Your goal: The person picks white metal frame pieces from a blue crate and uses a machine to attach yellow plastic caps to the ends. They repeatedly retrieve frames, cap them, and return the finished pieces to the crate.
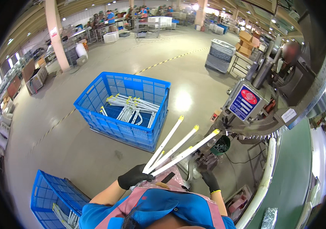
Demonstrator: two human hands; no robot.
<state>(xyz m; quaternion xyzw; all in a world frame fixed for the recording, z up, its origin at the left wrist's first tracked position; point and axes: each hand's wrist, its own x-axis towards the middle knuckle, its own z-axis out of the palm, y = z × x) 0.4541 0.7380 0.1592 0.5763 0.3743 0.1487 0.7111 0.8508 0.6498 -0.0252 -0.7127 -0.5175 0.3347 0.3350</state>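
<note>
In my left hand (135,176), which wears a black glove, several white tubes (163,147) with yellow end caps are gripped near their lower ends. The tubes fan out up and to the right in front of my apron. My right hand (211,181), also black-gloved with a yellow cuff, is low beside the machine. Its fingers are dark and blurred against the machine parts, so their pose is unclear. A dark green bucket (226,146) with small metal pieces hangs just above it. Ahead, a large blue crate (132,126) holds more white tubes (130,112) with yellow ends.
To my right stands a large press-like machine (260,86) with a blue-and-red sign, beside a green surface (290,168) edged by a pale curved pipe (264,187). A second blue crate (42,194) with tubes is at lower left. Stacked crates (220,55) and cardboard boxes (245,44) stand farther off.
</note>
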